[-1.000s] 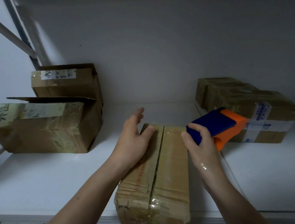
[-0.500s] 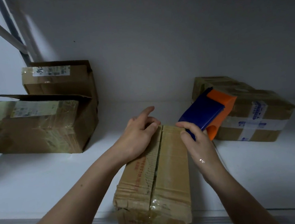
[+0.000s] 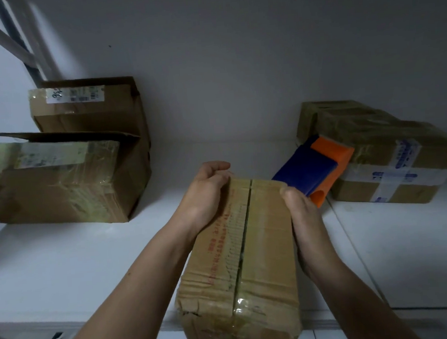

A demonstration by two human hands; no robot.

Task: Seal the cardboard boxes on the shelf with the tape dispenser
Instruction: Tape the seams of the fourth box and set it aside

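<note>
Hold the flaps flat with the left hand (image 3: 205,194), curled over the far left corner of the box (image 3: 266,251), and press the seam (image 3: 246,221) shut. Bring the dispenser (image 3: 307,172), gripped in the right hand (image 3: 306,216) at the far right corner, onto the seam's far end and pull straight toward the near edge. Box between both hands on the shelf (image 3: 399,241), near end overhanging.

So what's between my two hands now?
In the head view, the long brown cardboard box, seam open, lies between left hand and right hand, which holds the blue-orange tape dispenser.
</note>
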